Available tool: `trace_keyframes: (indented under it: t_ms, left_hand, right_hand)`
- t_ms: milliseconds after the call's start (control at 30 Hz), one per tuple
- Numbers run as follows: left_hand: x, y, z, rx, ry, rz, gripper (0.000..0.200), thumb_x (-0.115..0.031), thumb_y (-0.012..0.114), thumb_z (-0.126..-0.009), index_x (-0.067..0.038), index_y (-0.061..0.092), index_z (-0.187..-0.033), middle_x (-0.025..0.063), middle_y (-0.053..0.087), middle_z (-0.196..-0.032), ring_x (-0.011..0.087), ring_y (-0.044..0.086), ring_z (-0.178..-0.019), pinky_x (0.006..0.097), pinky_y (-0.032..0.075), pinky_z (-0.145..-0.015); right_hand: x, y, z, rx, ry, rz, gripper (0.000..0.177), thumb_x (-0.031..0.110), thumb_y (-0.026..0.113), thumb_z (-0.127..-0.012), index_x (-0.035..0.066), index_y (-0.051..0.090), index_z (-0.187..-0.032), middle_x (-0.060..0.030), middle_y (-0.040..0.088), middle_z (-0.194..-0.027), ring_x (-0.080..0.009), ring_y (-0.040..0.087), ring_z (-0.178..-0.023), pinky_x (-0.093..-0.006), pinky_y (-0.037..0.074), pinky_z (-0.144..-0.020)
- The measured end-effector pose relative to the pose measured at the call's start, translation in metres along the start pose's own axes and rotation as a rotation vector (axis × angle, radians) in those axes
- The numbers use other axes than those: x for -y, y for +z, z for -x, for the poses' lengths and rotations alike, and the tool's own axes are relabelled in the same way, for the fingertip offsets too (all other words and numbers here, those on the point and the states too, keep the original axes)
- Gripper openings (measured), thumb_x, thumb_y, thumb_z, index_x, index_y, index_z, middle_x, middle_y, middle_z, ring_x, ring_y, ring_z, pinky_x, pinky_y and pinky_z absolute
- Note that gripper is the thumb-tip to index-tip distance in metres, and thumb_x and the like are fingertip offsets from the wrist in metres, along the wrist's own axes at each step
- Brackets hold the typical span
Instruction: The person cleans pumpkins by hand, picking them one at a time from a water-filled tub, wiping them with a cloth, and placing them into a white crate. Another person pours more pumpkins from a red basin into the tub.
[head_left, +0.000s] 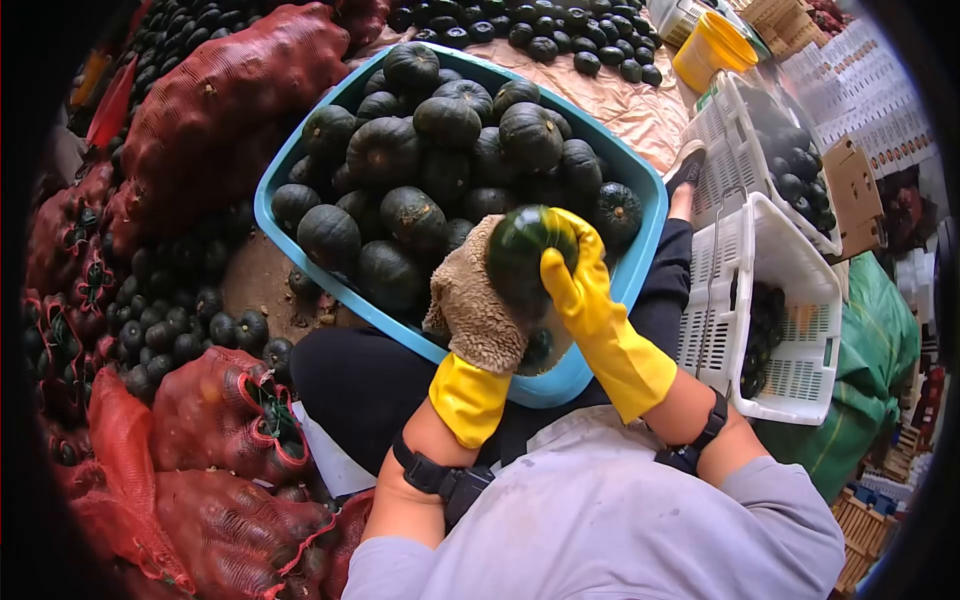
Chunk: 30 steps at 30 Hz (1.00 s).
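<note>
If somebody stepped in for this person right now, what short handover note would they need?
Left hand: wrapped in a brown fuzzy cloth, cupping the held squash above the blue tub.
Right hand: yellow glove, gripping the same squash from the other side.
Done: a few crate squashes lie in the white crate.
Left: the tub is heaped with tub squashes; small ones lie on the ground by red net sacks.

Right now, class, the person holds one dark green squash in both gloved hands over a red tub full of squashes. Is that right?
Not quite. The head view shows that the tub is blue, not red. The rest stands: the left hand and the right hand hold one dark green squash over the tub full of squashes.
</note>
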<state>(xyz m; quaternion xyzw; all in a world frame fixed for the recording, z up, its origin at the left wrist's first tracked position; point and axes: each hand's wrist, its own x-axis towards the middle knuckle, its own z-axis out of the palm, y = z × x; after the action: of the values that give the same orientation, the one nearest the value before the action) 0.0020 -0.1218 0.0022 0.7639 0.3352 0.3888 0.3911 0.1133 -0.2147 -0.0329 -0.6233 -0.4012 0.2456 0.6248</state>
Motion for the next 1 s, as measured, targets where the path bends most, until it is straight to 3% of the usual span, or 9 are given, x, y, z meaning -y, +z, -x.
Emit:
trace_keyframes:
  t_ms: [100, 267, 400, 533, 667, 800, 833, 933, 1000]
  left_hand:
    - [-0.008, 0.011, 0.009, 0.118, -0.147, -0.121, 0.038, -0.027, 0.085, -0.084, -0.013, 0.072, -0.116, 0.0116, 0.077, -0.091, 0.0336, 0.077, -0.084, 0.0416, 0.061, -0.077]
    - [0.007, 0.008, 0.011, 0.151, -0.008, 0.006, 0.032, -0.026, 0.079, -0.088, -0.010, 0.071, -0.115, 0.0128, 0.076, -0.095, 0.0329, 0.076, -0.086, 0.0415, 0.061, -0.079]
    - [0.019, -0.009, 0.006, 0.225, -0.009, 0.099, 0.029, -0.025, 0.073, -0.091, -0.009, 0.070, -0.115, 0.0137, 0.076, -0.098, 0.0324, 0.076, -0.087, 0.0413, 0.061, -0.080]
    - [0.030, -0.005, 0.001, 0.182, -0.057, 0.091, 0.026, -0.024, 0.068, -0.095, -0.007, 0.069, -0.114, 0.0146, 0.075, -0.101, 0.0319, 0.075, -0.088, 0.0412, 0.061, -0.082]
    - [0.042, 0.010, 0.002, 0.099, -0.126, 0.021, 0.025, -0.024, 0.063, -0.098, -0.005, 0.069, -0.113, 0.0155, 0.075, -0.104, 0.0313, 0.074, -0.090, 0.0411, 0.061, -0.083]
    - [0.063, 0.016, 0.006, 0.110, -0.198, -0.053, 0.025, -0.023, 0.058, -0.101, -0.003, 0.068, -0.112, 0.0165, 0.074, -0.107, 0.0308, 0.073, -0.091, 0.0410, 0.061, -0.084]
    - [0.068, 0.015, 0.005, 0.142, -0.263, 0.080, 0.025, -0.023, 0.056, -0.102, -0.003, 0.067, -0.112, 0.0167, 0.074, -0.108, 0.0307, 0.073, -0.092, 0.0410, 0.061, -0.084]
    - [0.055, -0.023, 0.003, 0.105, -0.838, 1.428, 0.034, -0.026, 0.046, -0.110, 0.000, 0.056, -0.129, 0.0206, 0.066, -0.122, 0.0339, 0.069, -0.100, 0.0402, 0.062, -0.081]
    - [0.068, -0.014, 0.008, 0.058, -0.832, 1.638, 0.034, -0.027, 0.046, -0.110, 0.000, 0.057, -0.127, 0.0188, 0.069, -0.118, 0.0307, 0.071, -0.097, 0.0388, 0.063, -0.074]
  right_hand:
    - [-0.007, 0.003, -0.006, -0.204, -0.117, 0.519, 0.056, 0.036, 0.051, -0.115, 0.003, 0.047, -0.160, -0.0153, 0.057, -0.152, -0.0295, 0.051, -0.142, -0.0415, 0.033, -0.124]
    - [-0.015, 0.016, 0.022, -0.231, 0.062, 0.268, 0.078, 0.043, 0.071, -0.105, 0.004, 0.037, -0.164, -0.0148, 0.054, -0.152, -0.0246, 0.050, -0.141, -0.0383, 0.036, -0.121]
    - [0.001, 0.008, 0.039, -0.005, 0.260, -0.064, 0.070, 0.048, 0.066, -0.107, 0.006, 0.044, -0.159, -0.0119, 0.057, -0.148, -0.0220, 0.055, -0.135, -0.0383, 0.041, -0.118]
    - [0.029, -0.002, 0.034, 0.051, 0.506, -0.713, 0.070, 0.059, 0.060, -0.106, 0.008, 0.054, -0.154, -0.0113, 0.062, -0.148, -0.0285, 0.060, -0.137, -0.0421, 0.047, -0.117]
    - [0.027, -0.024, 0.036, 0.124, 0.700, -1.274, 0.080, 0.071, 0.054, -0.102, 0.009, 0.056, -0.153, -0.0153, 0.063, -0.149, -0.0363, 0.061, -0.137, -0.0543, 0.050, -0.116]
    - [0.015, -0.049, 0.019, 0.179, 0.689, -0.988, 0.080, 0.066, 0.063, -0.101, 0.006, 0.055, -0.153, -0.0196, 0.062, -0.149, -0.0352, 0.059, -0.139, -0.0535, 0.048, -0.118]
    - [-0.002, -0.060, 0.014, 0.106, 0.660, -0.660, 0.076, 0.056, 0.071, -0.100, 0.004, 0.054, -0.153, -0.0197, 0.060, -0.151, -0.0333, 0.060, -0.139, -0.0473, 0.046, -0.120]
    - [-0.007, -0.054, 0.002, 0.143, 0.158, 0.760, 0.083, 0.033, 0.090, -0.084, 0.009, 0.053, -0.155, -0.0232, 0.056, -0.152, -0.0387, 0.056, -0.140, -0.0469, 0.044, -0.119]
    - [-0.015, -0.044, -0.002, 0.445, 0.208, 1.175, 0.095, 0.027, 0.093, -0.076, 0.020, 0.048, -0.160, -0.0288, 0.044, -0.162, -0.0459, 0.044, -0.149, -0.0505, 0.040, -0.124]
